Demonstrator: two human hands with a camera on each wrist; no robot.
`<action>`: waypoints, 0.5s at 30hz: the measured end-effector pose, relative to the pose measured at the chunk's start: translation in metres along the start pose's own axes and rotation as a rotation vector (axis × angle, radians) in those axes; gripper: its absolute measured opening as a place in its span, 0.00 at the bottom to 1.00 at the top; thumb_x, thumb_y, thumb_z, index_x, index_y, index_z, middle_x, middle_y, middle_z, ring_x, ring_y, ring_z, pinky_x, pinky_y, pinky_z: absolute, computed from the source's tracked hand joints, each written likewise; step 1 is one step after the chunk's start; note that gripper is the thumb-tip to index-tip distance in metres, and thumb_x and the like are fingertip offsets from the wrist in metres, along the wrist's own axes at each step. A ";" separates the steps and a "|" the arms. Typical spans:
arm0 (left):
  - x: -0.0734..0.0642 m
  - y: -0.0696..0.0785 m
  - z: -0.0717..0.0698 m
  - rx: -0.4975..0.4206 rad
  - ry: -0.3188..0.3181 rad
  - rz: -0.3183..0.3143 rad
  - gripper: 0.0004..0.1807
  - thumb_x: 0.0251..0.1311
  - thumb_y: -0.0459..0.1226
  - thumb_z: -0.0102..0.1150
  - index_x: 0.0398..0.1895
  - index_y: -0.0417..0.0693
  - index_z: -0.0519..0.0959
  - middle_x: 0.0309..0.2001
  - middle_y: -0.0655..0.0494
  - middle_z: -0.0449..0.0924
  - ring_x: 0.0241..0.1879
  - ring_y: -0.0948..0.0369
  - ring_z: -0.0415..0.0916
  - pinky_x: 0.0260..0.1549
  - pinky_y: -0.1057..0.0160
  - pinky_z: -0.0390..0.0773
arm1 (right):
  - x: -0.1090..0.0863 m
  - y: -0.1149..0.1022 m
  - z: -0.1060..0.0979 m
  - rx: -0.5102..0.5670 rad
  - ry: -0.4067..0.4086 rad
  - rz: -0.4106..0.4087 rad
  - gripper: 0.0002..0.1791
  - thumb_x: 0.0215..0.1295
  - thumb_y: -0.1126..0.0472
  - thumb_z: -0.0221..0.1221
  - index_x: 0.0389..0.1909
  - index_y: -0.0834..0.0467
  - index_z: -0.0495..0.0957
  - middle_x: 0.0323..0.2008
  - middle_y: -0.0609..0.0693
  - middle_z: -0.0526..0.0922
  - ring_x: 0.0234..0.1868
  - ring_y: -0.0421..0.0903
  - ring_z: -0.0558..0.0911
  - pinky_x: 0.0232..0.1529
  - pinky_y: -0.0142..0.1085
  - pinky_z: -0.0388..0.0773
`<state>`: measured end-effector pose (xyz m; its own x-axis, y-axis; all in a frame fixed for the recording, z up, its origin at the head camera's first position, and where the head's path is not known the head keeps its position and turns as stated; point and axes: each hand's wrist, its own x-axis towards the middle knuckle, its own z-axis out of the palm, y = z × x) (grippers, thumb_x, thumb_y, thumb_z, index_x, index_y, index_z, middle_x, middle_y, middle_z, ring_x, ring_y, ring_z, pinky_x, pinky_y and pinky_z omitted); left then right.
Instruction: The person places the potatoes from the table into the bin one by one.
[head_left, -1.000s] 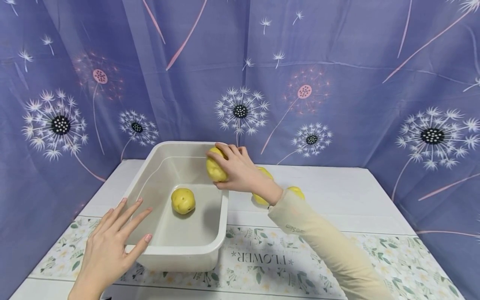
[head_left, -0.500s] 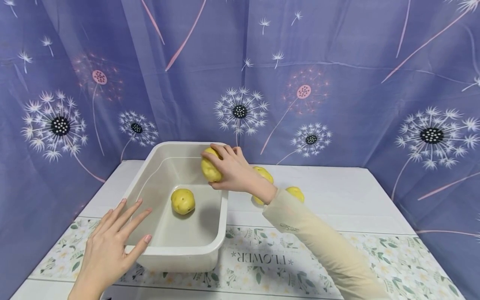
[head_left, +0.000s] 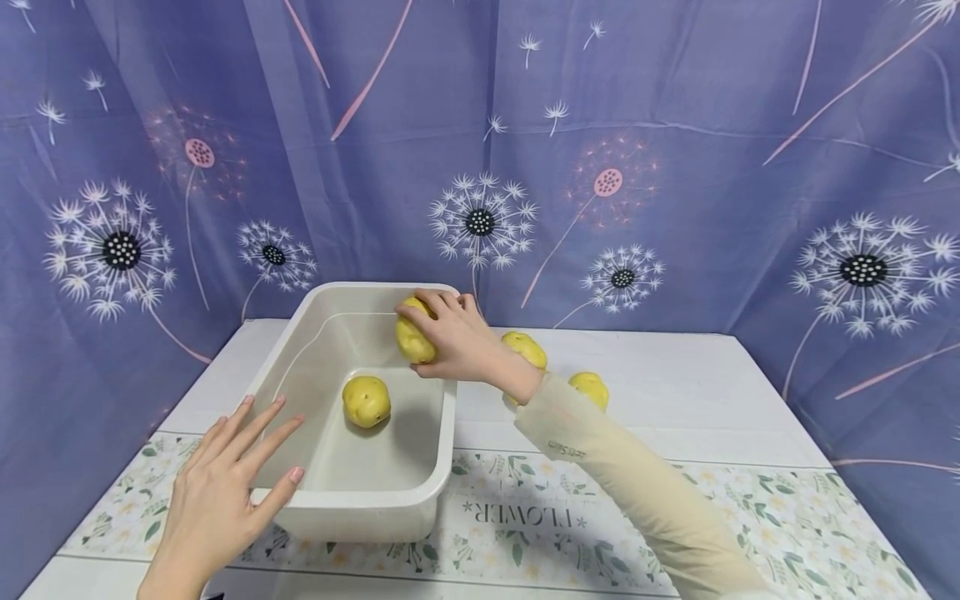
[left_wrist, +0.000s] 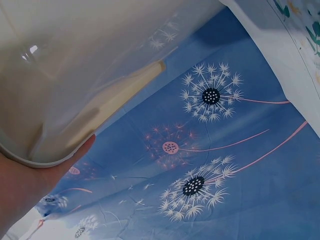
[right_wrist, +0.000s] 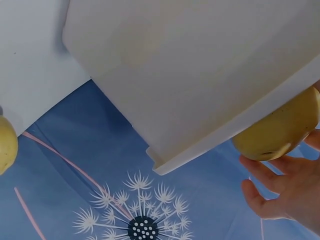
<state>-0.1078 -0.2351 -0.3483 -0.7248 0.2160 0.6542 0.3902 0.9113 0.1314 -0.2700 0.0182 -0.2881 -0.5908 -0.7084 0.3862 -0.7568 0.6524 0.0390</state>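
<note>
My right hand (head_left: 468, 342) grips a yellow potato (head_left: 412, 335) over the back right part of a light grey plastic tub (head_left: 337, 501). In the right wrist view, the tub's rim hides part of this potato (right_wrist: 280, 129), and fingertips curl round its side. Another yellow potato (head_left: 367, 402) lies on the tub's floor. My left hand (head_left: 213, 492) has its fingers spread over the tub's front left corner and holds nothing. In the left wrist view, that hand (left_wrist: 30, 192) is right at the rim.
Two more yellow potatoes lie on the white table right of the tub: one (head_left: 527, 347) partly behind my right wrist, the other (head_left: 591, 387) beside the sleeve. A flowered strip (head_left: 525, 533) crosses the table's front. A purple dandelion curtain (head_left: 675, 208) hangs behind.
My right hand has moved a little left with its potato, farther in over the tub. My left hand and the potato inside the tub have stayed put.
</note>
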 end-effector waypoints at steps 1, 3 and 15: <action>0.000 0.000 0.000 -0.001 -0.001 -0.001 0.25 0.50 0.52 0.55 0.53 0.59 0.74 0.59 0.51 0.70 0.67 0.54 0.54 0.69 0.62 0.44 | 0.000 0.000 0.000 -0.001 0.001 -0.001 0.39 0.43 0.44 0.63 0.59 0.47 0.62 0.59 0.53 0.65 0.58 0.50 0.65 0.46 0.44 0.64; 0.000 0.000 0.000 -0.001 -0.003 -0.002 0.25 0.50 0.52 0.56 0.53 0.59 0.74 0.59 0.51 0.70 0.67 0.54 0.54 0.69 0.62 0.44 | 0.001 0.000 0.001 -0.002 0.003 -0.004 0.39 0.43 0.44 0.63 0.59 0.47 0.63 0.59 0.53 0.65 0.59 0.50 0.65 0.46 0.44 0.64; 0.000 0.000 0.000 -0.001 -0.006 -0.002 0.25 0.50 0.51 0.56 0.54 0.59 0.73 0.60 0.51 0.69 0.67 0.53 0.54 0.69 0.61 0.45 | 0.005 -0.002 0.008 0.004 0.008 -0.024 0.39 0.44 0.45 0.63 0.59 0.49 0.63 0.58 0.54 0.65 0.58 0.51 0.65 0.49 0.48 0.64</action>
<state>-0.1076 -0.2352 -0.3485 -0.7290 0.2161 0.6495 0.3891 0.9115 0.1335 -0.2741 0.0109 -0.2936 -0.5699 -0.7218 0.3926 -0.7721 0.6340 0.0449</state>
